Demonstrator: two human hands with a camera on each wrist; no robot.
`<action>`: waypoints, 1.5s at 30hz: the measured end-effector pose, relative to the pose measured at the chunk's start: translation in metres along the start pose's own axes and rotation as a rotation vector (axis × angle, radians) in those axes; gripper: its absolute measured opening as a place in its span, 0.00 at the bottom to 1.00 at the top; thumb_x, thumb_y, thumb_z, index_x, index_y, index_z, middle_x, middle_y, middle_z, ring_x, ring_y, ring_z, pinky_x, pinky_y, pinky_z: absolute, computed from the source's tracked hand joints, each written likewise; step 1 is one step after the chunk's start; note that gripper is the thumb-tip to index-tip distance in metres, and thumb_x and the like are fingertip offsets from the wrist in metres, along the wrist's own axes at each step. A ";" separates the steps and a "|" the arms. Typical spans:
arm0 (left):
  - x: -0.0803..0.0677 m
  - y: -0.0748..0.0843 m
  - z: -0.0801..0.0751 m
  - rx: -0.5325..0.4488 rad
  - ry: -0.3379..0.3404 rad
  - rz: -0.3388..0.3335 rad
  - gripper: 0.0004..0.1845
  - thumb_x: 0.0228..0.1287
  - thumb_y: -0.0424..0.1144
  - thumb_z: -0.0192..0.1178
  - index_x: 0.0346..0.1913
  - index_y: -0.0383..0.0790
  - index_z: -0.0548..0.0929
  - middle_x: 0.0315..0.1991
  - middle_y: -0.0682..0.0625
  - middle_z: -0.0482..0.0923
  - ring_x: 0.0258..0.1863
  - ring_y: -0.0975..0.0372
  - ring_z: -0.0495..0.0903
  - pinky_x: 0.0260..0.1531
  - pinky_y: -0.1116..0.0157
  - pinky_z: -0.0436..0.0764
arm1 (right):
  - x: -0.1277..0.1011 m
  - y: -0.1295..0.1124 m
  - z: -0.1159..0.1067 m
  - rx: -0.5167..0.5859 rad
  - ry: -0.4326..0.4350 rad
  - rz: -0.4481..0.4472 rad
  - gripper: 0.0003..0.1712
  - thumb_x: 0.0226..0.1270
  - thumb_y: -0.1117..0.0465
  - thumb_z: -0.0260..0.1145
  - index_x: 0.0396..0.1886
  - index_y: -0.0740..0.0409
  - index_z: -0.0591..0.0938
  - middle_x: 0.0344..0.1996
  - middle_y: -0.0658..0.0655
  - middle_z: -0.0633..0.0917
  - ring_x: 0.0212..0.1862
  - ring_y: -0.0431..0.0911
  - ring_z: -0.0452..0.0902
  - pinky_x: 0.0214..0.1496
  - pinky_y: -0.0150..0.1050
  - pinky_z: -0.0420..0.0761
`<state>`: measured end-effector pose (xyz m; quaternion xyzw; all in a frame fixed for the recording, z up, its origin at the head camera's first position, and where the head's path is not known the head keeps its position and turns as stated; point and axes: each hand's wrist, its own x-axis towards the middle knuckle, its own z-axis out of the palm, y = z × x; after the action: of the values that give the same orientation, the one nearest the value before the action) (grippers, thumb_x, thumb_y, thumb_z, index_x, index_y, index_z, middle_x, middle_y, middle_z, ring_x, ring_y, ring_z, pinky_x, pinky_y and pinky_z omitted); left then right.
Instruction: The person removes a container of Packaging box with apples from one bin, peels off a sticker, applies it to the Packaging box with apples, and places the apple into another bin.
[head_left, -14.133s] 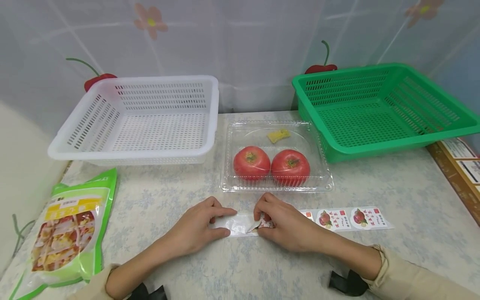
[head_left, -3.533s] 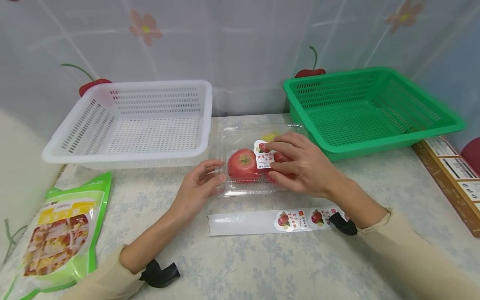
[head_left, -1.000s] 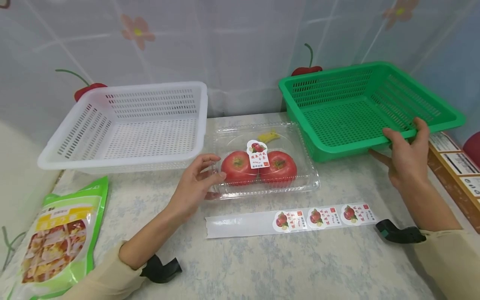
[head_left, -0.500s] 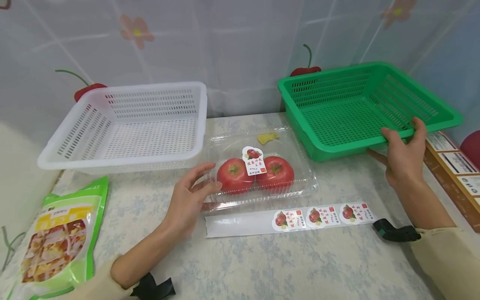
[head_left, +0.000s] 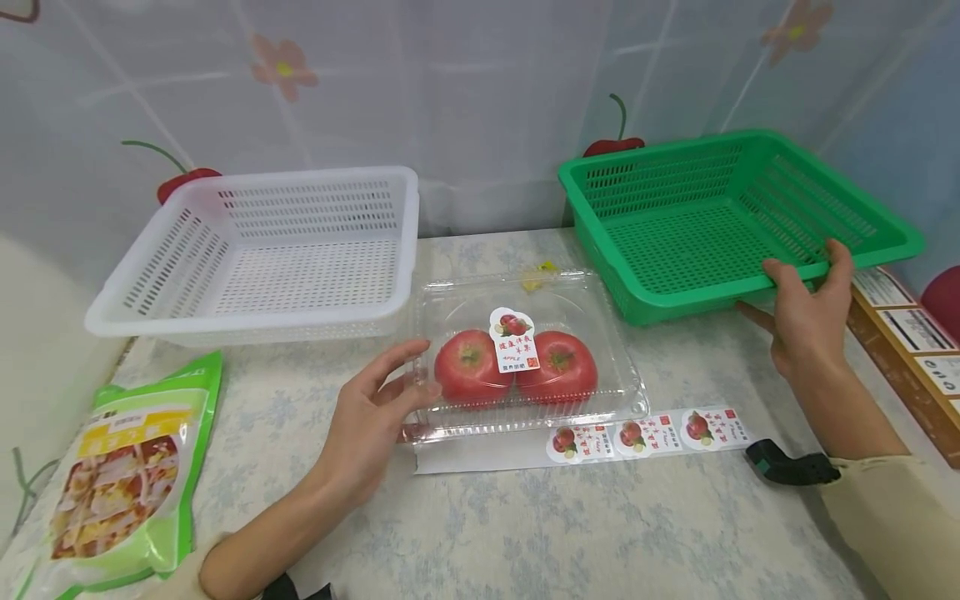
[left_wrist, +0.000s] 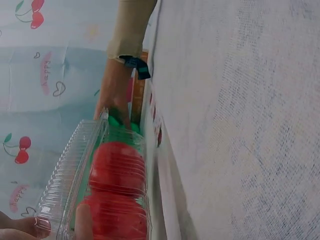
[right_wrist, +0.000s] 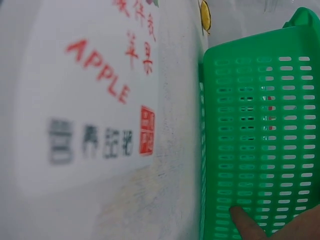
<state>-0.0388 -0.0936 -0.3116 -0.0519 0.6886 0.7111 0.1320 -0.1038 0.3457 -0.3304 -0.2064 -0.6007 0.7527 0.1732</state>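
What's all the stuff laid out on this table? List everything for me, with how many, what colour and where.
clear plastic box: one, see-through, lid closed, table middle, its near edge over the sticker strip.
apples: two, red, side by side inside the box.
label sticker: one, white with red print, on the box lid.
sticker strip: one, white backing, three apple stickers left on it, in front of the box.
white basket: one, back left.
green basket: one, back right.
snack bag: one, green and yellow, near left edge.
yellow scrap: one, at the back of the box.
left hand: grips the box's left side.
right hand: fingers curled over the green basket's near rim.
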 end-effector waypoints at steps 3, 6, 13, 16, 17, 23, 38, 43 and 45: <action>-0.005 0.005 -0.001 -0.010 -0.015 0.009 0.28 0.61 0.28 0.63 0.65 0.47 0.75 0.66 0.49 0.69 0.58 0.55 0.74 0.38 0.58 0.84 | 0.000 0.000 0.000 0.007 0.009 0.000 0.45 0.73 0.58 0.60 0.77 0.28 0.45 0.77 0.44 0.37 0.73 0.48 0.54 0.31 0.32 0.84; -0.010 0.009 -0.001 -0.045 -0.024 0.005 0.28 0.62 0.28 0.62 0.66 0.47 0.75 0.66 0.54 0.68 0.60 0.54 0.73 0.39 0.59 0.84 | 0.000 0.000 0.000 0.004 0.013 0.000 0.45 0.73 0.57 0.60 0.77 0.28 0.45 0.77 0.44 0.37 0.73 0.48 0.54 0.30 0.31 0.83; -0.015 0.015 -0.001 -0.162 -0.046 -0.002 0.28 0.65 0.27 0.59 0.68 0.43 0.71 0.68 0.53 0.63 0.65 0.53 0.67 0.40 0.54 0.85 | 0.000 0.001 0.000 -0.028 0.013 0.004 0.45 0.73 0.55 0.60 0.77 0.29 0.44 0.77 0.44 0.37 0.74 0.48 0.51 0.30 0.29 0.83; -0.017 0.016 -0.001 -0.176 -0.052 -0.001 0.28 0.65 0.27 0.59 0.68 0.43 0.71 0.68 0.51 0.63 0.65 0.52 0.67 0.40 0.54 0.85 | 0.000 0.000 0.001 -0.026 0.008 0.006 0.45 0.73 0.55 0.60 0.77 0.28 0.44 0.77 0.44 0.36 0.74 0.48 0.52 0.30 0.29 0.83; -0.018 0.017 0.000 -0.177 -0.053 0.001 0.28 0.65 0.26 0.59 0.68 0.43 0.71 0.68 0.51 0.63 0.65 0.52 0.66 0.40 0.54 0.85 | -0.001 0.000 0.002 -0.036 0.008 0.004 0.45 0.73 0.55 0.60 0.78 0.29 0.43 0.77 0.44 0.36 0.74 0.47 0.51 0.30 0.29 0.83; -0.026 0.024 0.004 -0.185 -0.071 0.043 0.28 0.64 0.25 0.59 0.67 0.41 0.71 0.68 0.52 0.63 0.62 0.53 0.69 0.39 0.54 0.86 | -0.002 -0.001 0.003 -0.068 0.015 0.005 0.44 0.74 0.53 0.59 0.78 0.28 0.43 0.77 0.43 0.35 0.75 0.48 0.48 0.29 0.28 0.82; 0.027 0.066 0.039 -0.307 -0.040 0.207 0.25 0.69 0.29 0.57 0.68 0.46 0.72 0.69 0.53 0.60 0.60 0.54 0.72 0.38 0.52 0.85 | 0.000 -0.001 0.002 -0.078 0.034 0.018 0.45 0.73 0.53 0.60 0.77 0.28 0.44 0.77 0.45 0.37 0.74 0.48 0.51 0.41 0.37 0.84; 0.058 0.083 0.071 -0.334 -0.022 0.249 0.24 0.67 0.31 0.61 0.64 0.49 0.76 0.65 0.53 0.64 0.55 0.55 0.76 0.35 0.58 0.86 | 0.001 -0.001 0.002 -0.071 0.037 0.013 0.45 0.72 0.53 0.61 0.78 0.29 0.44 0.77 0.46 0.38 0.74 0.47 0.50 0.54 0.47 0.74; 0.071 0.089 0.089 -0.334 -0.011 0.257 0.22 0.66 0.32 0.62 0.62 0.51 0.79 0.63 0.53 0.66 0.50 0.56 0.80 0.34 0.60 0.86 | 0.001 -0.001 0.002 -0.070 0.042 0.009 0.45 0.72 0.53 0.61 0.78 0.29 0.45 0.77 0.45 0.39 0.74 0.47 0.51 0.47 0.41 0.80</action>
<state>-0.1206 0.0016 -0.2395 0.0191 0.5614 0.8266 0.0336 -0.1052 0.3446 -0.3293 -0.2307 -0.6219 0.7275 0.1752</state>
